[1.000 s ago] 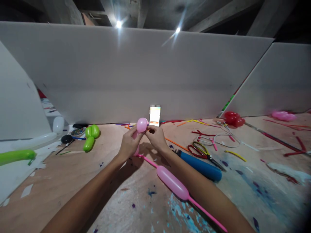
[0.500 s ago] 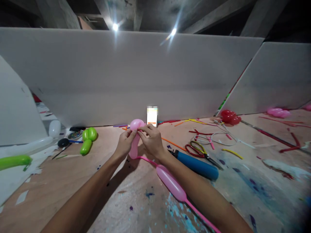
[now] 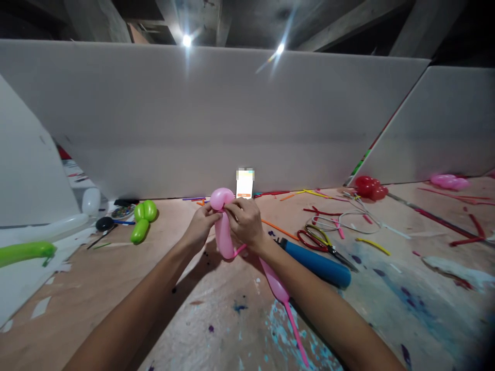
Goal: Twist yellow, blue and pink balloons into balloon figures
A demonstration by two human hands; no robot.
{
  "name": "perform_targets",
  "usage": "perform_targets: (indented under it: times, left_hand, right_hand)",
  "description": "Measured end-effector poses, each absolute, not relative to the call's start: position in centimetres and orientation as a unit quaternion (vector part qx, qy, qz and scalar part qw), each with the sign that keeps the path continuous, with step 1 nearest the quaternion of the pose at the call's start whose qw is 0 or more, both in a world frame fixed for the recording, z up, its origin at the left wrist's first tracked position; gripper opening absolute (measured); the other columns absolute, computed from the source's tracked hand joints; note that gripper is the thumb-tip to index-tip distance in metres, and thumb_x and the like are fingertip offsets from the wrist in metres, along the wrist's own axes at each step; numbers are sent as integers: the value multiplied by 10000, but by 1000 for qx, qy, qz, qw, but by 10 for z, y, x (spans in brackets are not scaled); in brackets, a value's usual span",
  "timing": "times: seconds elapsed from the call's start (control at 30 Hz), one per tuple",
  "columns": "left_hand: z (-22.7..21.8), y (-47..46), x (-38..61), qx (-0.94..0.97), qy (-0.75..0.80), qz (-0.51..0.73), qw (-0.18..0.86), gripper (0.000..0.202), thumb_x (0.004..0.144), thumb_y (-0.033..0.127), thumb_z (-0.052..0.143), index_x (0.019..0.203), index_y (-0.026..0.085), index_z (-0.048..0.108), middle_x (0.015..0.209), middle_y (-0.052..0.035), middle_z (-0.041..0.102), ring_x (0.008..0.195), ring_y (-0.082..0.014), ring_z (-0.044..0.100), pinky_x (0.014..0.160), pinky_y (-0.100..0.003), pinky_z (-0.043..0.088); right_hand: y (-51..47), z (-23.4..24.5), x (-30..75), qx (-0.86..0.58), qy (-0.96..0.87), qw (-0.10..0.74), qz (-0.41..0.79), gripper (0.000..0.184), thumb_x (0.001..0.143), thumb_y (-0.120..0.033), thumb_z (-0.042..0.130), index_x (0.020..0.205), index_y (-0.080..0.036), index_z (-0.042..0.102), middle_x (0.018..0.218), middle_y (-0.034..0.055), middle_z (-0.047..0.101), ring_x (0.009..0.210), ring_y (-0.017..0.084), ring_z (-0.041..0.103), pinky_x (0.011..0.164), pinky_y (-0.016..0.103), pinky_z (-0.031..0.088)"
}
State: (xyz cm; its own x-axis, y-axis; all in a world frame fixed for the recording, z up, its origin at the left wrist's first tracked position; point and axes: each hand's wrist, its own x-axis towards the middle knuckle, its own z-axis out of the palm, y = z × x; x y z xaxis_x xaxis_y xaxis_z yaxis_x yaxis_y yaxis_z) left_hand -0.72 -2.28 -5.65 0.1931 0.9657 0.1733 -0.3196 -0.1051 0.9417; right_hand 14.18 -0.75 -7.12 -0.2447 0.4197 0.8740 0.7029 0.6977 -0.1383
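Observation:
A pink modelling balloon (image 3: pixel 223 237) is between my two hands, with a round bubble at its top and a longer segment hanging below. My left hand (image 3: pixel 203 222) pinches it from the left, just under the bubble. From the right, my right hand (image 3: pixel 246 219) has its fingertips closed on the same narrow part. A thin uninflated stretch runs from the lower segment behind my right wrist to another inflated segment and a limp tail (image 3: pixel 297 335). Exactly how the fingers grip the neck is partly hidden.
A lit phone (image 3: pixel 244 184) leans against the white board behind. A blue hand pump (image 3: pixel 317 263) and scissors (image 3: pixel 328 245) lie to the right. Green balloon shapes (image 3: pixel 145 219) stand left; red balloons (image 3: pixel 370 188) sit at the back right, among loose uninflated balloons.
My hands still pinch the balloon. The hanging segment has tilted, its lower end swinging right, and the trailing segment and tail have shifted, the tail's end coming left.

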Motion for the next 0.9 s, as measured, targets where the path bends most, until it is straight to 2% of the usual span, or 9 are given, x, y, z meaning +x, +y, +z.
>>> perform_targets:
  times: [0.1,0.23,0.33,0.43,0.5,0.57,0.7,0.8,0.9]
  left_hand:
    - [-54,-25,-8,499,322,554,584,471,667,161,725,1108,158,556,985,-54,672,901,-167,624,823,-285,459]
    - [-56,-24,-10,482,309,551,607,609,630,167,777,1164,188,486,933,-40,663,817,-166,638,754,-291,486]
    - [-57,-21,-13,464,275,573,617,677,615,157,792,1204,195,458,890,-26,661,787,-155,638,747,-285,493]
    - [-52,-18,-18,438,233,625,603,687,612,155,802,1207,194,461,915,-28,667,810,-145,642,754,-264,494]
    - [-47,-16,-22,424,212,654,590,688,607,160,811,1205,206,473,954,-30,671,841,-148,646,759,-258,493]
    - [-44,-15,-25,420,205,662,586,648,611,183,817,1180,206,508,998,-40,674,885,-161,647,777,-264,493]
    - [-43,-14,-26,452,230,627,592,409,665,316,797,983,130,620,942,-82,691,896,-199,651,781,-289,497]
    - [-43,-17,-25,477,234,610,588,358,664,332,798,896,114,634,889,-81,694,887,-207,652,782,-292,498]
    - [-40,-23,-22,461,220,610,606,359,662,328,795,903,133,614,834,-50,686,813,-182,656,759,-285,505]
  right_hand:
    - [-10,-68,137,-358,-761,541,-18,148,896,-188,514,868,-175,659,871,71,625,825,179,565,773,319,440]
    - [-12,-63,130,-357,-698,595,176,110,869,-232,543,954,-180,589,897,47,612,792,155,584,749,299,476]
    - [-10,-62,129,-375,-640,593,314,284,820,-323,614,1046,-193,501,1018,63,595,861,161,603,778,315,496]
    - [-9,-61,133,-363,-658,496,434,513,746,-373,699,1158,-199,447,1135,91,575,957,181,598,813,335,498]
    - [-12,-58,135,-348,-716,400,455,497,748,-367,696,1167,-195,491,1112,81,594,950,188,592,800,338,492]
    - [-17,-53,136,-346,-755,336,445,374,794,-360,639,1114,-186,556,1030,60,614,859,173,589,729,315,483]
    - [-23,-45,136,-378,-749,341,423,328,820,-384,598,1069,-170,581,925,37,610,726,133,537,621,260,425]
    - [-21,-42,138,-383,-759,344,400,335,822,-429,595,1015,-156,597,888,33,605,723,132,513,613,252,397]
    - [-23,-39,139,-367,-769,327,408,371,849,-485,545,975,-142,607,870,44,603,712,134,517,594,248,408]
